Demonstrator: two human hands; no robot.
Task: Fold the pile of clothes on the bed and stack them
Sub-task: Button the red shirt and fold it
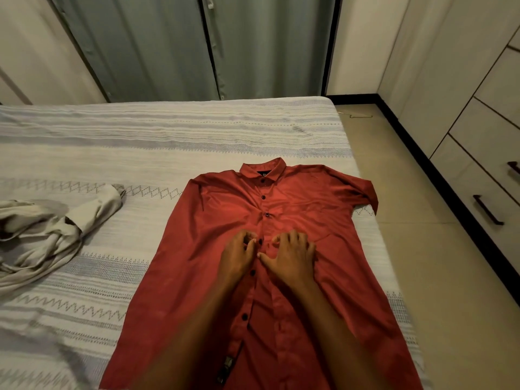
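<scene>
Here left hand pinches red shirt placket (buttoned); right hand presses flat.

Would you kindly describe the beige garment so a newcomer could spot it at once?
Start at the striped bed. The red shirt lies flat mid-bed under both hands; look toward the bed's left edge. The beige garment lies there, crumpled and unfolded, pale where the shirt is red.

Two bare arms come into view from the bottom edge. No sleeves cover them as far down as can be seen. The left hand has no ring, no watch and no glove on it. The right hand is bare too, with short nails. The lower parts of both arms look blurry.
</scene>
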